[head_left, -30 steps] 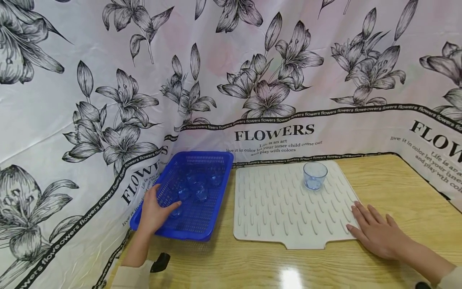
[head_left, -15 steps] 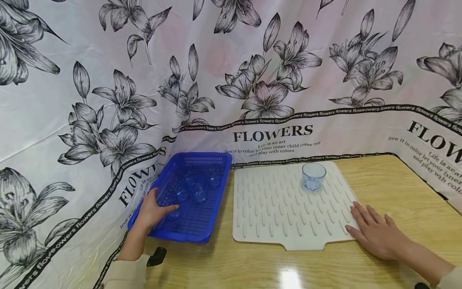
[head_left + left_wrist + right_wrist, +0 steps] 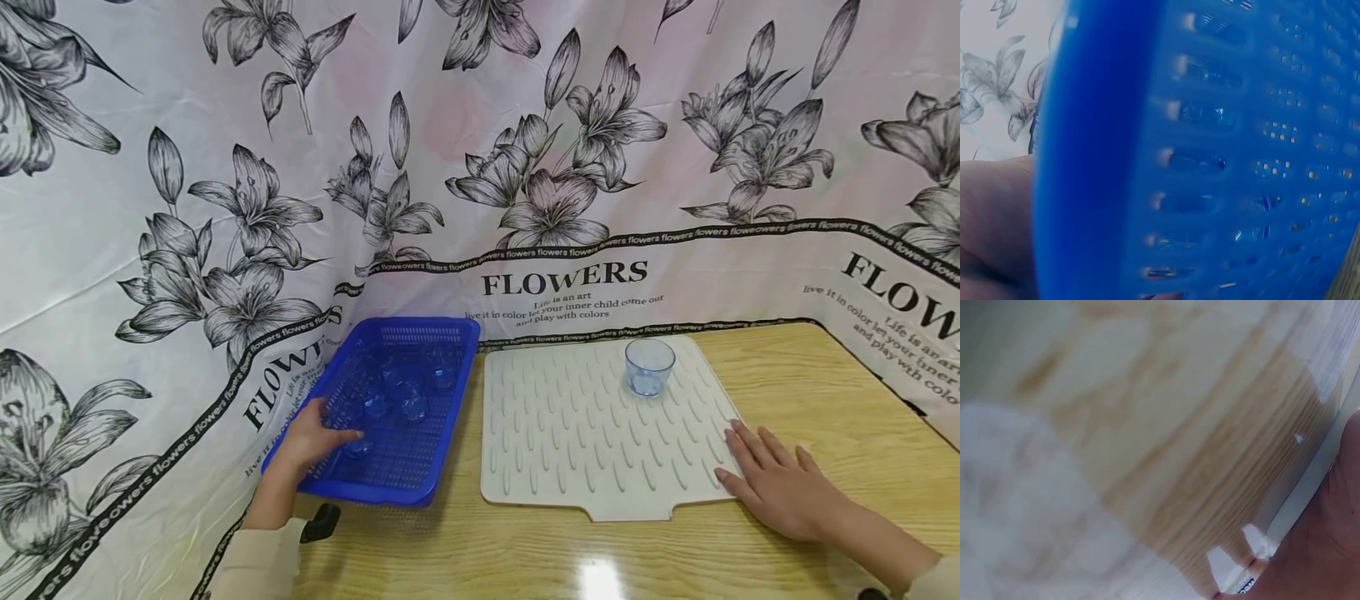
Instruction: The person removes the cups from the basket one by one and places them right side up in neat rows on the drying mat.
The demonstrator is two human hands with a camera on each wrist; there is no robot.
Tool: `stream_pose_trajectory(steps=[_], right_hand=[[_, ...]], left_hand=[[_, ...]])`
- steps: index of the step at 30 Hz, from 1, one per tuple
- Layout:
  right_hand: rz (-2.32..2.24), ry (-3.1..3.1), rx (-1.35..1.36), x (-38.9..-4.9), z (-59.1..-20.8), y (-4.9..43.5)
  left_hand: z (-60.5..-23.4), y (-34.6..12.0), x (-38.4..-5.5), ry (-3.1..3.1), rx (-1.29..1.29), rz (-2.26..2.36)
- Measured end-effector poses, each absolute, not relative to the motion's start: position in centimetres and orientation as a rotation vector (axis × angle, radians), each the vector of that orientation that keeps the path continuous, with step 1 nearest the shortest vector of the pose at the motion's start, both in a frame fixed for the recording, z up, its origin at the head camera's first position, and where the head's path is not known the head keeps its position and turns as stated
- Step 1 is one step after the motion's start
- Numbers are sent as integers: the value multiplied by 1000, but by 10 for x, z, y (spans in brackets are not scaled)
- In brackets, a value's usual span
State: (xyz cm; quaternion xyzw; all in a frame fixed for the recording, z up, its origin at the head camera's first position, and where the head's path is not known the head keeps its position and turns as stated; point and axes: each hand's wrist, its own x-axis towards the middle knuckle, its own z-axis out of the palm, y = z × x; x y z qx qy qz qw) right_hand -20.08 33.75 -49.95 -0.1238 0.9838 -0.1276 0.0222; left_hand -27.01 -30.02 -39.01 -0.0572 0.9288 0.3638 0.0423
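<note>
My left hand reaches over the left rim of a blue plastic basket, its thumb stretched out above a clear drinking glass. The thumb and fingers stand apart in a wide curve; the fingertips are largely hidden. Several more glasses lie inside the basket. In the left wrist view, the slotted basket wall fills most of the picture beside the palm. My right hand lies flat, fingers straight, at the right edge of a white ridged draining mat. One bluish glass stands on that mat.
A wooden table carries the basket and the mat. White flower-printed cloth hangs behind and along both sides, close to the basket's back and left. A small black object sits by the left sleeve.
The head view has shifted slightly, so everything sits a little further left. My left hand has drawn slightly down and left against the basket. My right hand stays at the mat's edge.
</note>
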Motion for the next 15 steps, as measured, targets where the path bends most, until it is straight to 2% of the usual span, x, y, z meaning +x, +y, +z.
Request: stream_pose_trajectory(steps=[15], right_hand=[[-377,3057,-380,-201,-499,337]], left_hand=[[-389,-298,-268,2900,-212,1003]])
